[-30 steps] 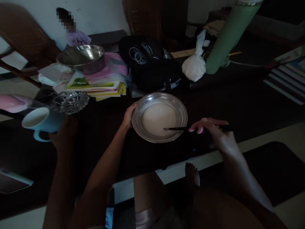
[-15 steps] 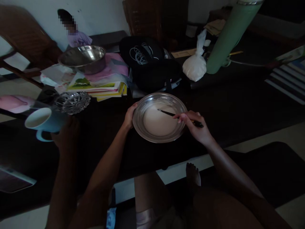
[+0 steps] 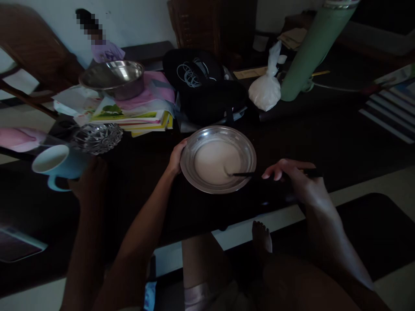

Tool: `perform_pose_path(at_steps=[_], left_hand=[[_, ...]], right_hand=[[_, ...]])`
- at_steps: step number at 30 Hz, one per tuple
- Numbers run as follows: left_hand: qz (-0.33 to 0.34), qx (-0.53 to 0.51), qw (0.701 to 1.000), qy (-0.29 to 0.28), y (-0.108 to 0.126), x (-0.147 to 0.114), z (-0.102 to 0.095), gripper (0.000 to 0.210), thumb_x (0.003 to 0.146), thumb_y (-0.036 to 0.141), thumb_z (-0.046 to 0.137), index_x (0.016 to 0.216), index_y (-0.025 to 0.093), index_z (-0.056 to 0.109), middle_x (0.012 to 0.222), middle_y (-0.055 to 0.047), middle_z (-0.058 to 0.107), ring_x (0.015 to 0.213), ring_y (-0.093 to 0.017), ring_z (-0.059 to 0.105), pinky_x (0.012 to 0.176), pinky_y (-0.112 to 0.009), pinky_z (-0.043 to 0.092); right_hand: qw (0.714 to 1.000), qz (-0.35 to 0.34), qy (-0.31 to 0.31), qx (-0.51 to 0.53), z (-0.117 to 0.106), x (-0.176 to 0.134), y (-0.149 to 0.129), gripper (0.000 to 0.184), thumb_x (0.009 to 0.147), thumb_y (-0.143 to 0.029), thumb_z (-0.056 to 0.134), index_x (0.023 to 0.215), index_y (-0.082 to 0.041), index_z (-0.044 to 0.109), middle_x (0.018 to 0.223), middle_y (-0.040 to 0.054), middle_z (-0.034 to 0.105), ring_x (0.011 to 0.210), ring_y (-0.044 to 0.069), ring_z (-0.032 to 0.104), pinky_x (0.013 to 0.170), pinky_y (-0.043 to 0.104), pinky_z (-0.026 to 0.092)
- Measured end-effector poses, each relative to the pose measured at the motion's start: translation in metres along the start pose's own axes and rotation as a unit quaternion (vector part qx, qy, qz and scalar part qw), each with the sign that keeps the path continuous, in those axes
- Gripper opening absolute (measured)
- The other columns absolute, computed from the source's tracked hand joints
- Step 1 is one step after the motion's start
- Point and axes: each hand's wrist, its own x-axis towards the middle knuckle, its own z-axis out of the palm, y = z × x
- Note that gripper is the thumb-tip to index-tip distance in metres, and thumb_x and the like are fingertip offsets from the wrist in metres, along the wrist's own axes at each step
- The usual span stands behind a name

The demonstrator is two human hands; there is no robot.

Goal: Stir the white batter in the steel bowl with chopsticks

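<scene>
A shallow metal bowl [image 3: 218,188] of whitish liquid [image 3: 217,160] sits on the dark table. My left hand [image 3: 177,156] is closed on its left rim, thumb over the edge. To the right of the bowl, my right hand [image 3: 296,175] grips a thin black stick-like utensil [image 3: 243,174], held low and nearly level across the right rim. Its paler tip dips into the liquid right of the bowl's middle. Its exact kind I cannot make out in the dim light.
Another person's hand [image 3: 92,175] is by a blue mug [image 3: 61,166] at left. Behind are a glass dish [image 3: 99,138], a steel basin [image 3: 129,84] on books, a black case [image 3: 210,101], a tied bag of white powder [image 3: 264,93] and a green flask [image 3: 316,49]. Several books [image 3: 389,112] lie right.
My right hand has moved right and slightly down, away from the rim. The utensil's tip has shifted down and right in the liquid. My left hand and the bowl stay put.
</scene>
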Motion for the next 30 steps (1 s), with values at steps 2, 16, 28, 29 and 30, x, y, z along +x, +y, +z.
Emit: perform_pose_path(at_steps=[2, 16, 28, 29, 30], left_hand=[[-0.001, 0.002, 1.000, 0.002, 0.001, -0.001, 0.000, 0.034, 0.076, 0.045, 0.062, 0.097, 0.021, 0.074, 0.102, -0.007, 0.076, 0.115, -0.030, 0.064, 0.096, -0.040, 0.052], [-0.001, 0.013, 1.000, 0.011, 0.001, -0.002, -0.001, 0.033, 0.078, 0.044, 0.059, 0.097, 0.021, 0.072, 0.100, -0.006, 0.075, 0.116, -0.028, 0.063, 0.099, -0.040, 0.050], [-0.005, -0.001, 1.000, 0.024, 0.001, -0.001, 0.002, 0.031, 0.077, 0.039, 0.058, 0.094, 0.018, 0.072, 0.106, -0.009, 0.075, 0.123, -0.031, 0.060, 0.103, -0.043, 0.049], [-0.004, 0.000, 1.000, 0.022, 0.001, -0.001, 0.002, 0.031, 0.077, 0.040, 0.058, 0.094, 0.018, 0.072, 0.106, -0.009, 0.075, 0.123, -0.031, 0.059, 0.103, -0.043, 0.050], [-0.004, 0.000, 1.000, 0.021, 0.002, -0.001, 0.002, 0.031, 0.077, 0.040, 0.058, 0.094, 0.018, 0.072, 0.105, -0.008, 0.075, 0.123, -0.031, 0.059, 0.103, -0.043, 0.050]], right_hand=[[0.999, -0.002, -0.036, 0.005, 0.005, 0.000, 0.002, 0.043, 0.096, -0.044, 0.053, 0.059, -0.024, 0.061, 0.075, 0.0015, 0.076, 0.077, 0.020, 0.070, 0.078, 0.038, 0.049], [0.983, -0.124, -0.031, -0.130, 0.049, 0.035, 0.022, 0.041, 0.097, -0.053, 0.046, 0.075, -0.027, 0.069, 0.091, -0.0008, 0.079, 0.093, 0.020, 0.070, 0.093, 0.040, 0.041], [0.996, -0.026, 0.056, -0.065, 0.000, 0.009, 0.002, 0.042, 0.095, -0.047, 0.054, 0.061, -0.024, 0.061, 0.080, 0.0003, 0.077, 0.070, 0.018, 0.062, 0.069, 0.035, 0.042], [0.997, -0.020, 0.054, -0.061, -0.002, 0.006, 0.000, 0.042, 0.095, -0.047, 0.054, 0.060, -0.024, 0.061, 0.079, 0.0006, 0.077, 0.070, 0.018, 0.062, 0.069, 0.036, 0.042], [0.997, -0.014, 0.050, -0.057, -0.003, 0.003, -0.002, 0.041, 0.094, -0.047, 0.055, 0.060, -0.025, 0.061, 0.079, 0.0009, 0.077, 0.071, 0.019, 0.063, 0.069, 0.037, 0.042]])
